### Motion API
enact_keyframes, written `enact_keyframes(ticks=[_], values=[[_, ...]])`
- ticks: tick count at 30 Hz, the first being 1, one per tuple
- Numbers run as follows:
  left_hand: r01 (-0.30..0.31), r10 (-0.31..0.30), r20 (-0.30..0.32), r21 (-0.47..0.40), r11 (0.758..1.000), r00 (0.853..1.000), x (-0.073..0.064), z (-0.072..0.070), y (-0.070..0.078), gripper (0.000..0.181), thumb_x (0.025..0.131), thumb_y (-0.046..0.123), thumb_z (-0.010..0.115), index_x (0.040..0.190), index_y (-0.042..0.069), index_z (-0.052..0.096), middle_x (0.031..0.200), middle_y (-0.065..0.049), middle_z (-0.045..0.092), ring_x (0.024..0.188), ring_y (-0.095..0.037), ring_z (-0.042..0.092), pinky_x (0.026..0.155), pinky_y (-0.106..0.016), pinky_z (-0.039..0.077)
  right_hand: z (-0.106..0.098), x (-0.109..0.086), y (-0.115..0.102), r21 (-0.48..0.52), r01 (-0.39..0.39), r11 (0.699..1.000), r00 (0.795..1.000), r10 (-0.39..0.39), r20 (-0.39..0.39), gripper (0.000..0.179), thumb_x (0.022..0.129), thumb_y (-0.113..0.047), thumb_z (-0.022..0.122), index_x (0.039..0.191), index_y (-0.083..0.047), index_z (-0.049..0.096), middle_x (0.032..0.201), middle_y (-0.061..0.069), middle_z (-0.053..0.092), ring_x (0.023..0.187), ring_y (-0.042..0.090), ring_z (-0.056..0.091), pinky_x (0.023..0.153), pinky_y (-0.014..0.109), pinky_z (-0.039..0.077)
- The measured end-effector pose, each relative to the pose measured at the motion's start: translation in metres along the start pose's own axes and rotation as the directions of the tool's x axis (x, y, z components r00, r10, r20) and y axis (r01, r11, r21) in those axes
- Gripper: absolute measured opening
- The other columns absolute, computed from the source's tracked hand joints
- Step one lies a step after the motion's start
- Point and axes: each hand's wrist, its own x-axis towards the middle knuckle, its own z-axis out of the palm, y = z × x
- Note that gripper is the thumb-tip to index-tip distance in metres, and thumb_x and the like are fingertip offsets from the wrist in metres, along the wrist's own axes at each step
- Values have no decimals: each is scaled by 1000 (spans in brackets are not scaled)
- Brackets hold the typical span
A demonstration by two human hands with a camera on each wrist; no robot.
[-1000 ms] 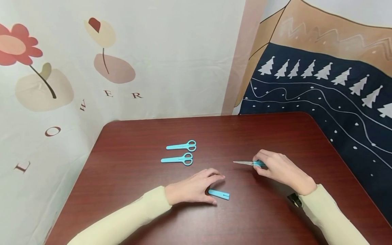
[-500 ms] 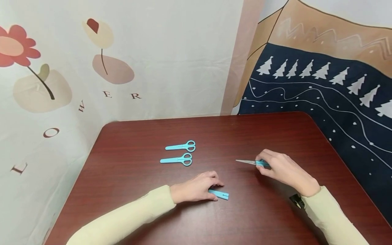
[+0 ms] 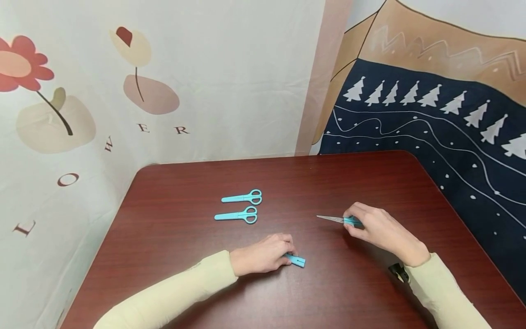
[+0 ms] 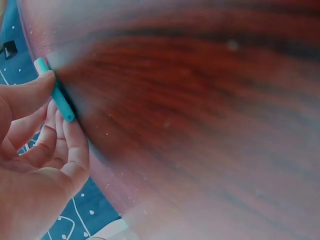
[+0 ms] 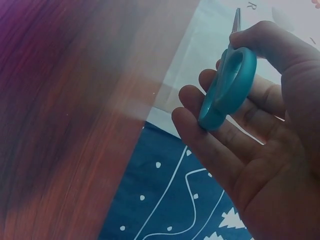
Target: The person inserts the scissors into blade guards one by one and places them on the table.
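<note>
My left hand (image 3: 265,254) pinches a light-blue scissors sheath (image 3: 297,260) between thumb and fingers, low over the table. In the left wrist view the narrow sheath (image 4: 62,102) lies under the thumb tip, against the fingers. To the right, my right hand (image 3: 376,227) holds a pair of scissors (image 3: 351,221) by the blue handles, the bare metal blades shut together and pointing left. The right wrist view shows the scissors' handle loops (image 5: 235,82) between thumb and fingers.
Two more blue scissors, the upper pair (image 3: 242,197) and the lower pair (image 3: 237,215), lie sheathed farther back on the dark red-brown table (image 3: 176,196). A printed curtain (image 3: 246,91) hangs behind the table's far edge.
My left hand has lowered and its fingers have come together on the sheath, which it now pinches. The right hand, holding the scissors, has shifted very slightly to the right.
</note>
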Motion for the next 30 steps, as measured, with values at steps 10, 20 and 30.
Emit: enact_keyframes(ticks=[10,20,30], values=[[32,-29,-143,15,999,989,-11,-10,2,12,95,9,75,106,8,71,100,0,61,94,-15,58,90,-26,50,7,1,-2,-21,67,998,996,-68,-51,23,87,-13,80,103,-15,64,92,-10,55,74,5,51,61,20,49],[80,-91,-277,-49,996,957,-25,-30,0,14,96,7,73,109,11,69,104,2,63,95,-16,59,86,-28,51,7,7,-13,-28,64,998,991,-67,-112,26,86,-16,78,105,-19,61,95,-12,53,76,3,49,62,23,50],[118,-148,-405,-98,988,902,-37,-46,-2,17,95,6,74,112,8,72,106,1,65,95,-17,60,82,-29,50,6,15,-29,-12,103,995,979,-103,-176,24,85,-15,76,105,-21,64,102,-12,57,77,2,53,63,24,52]])
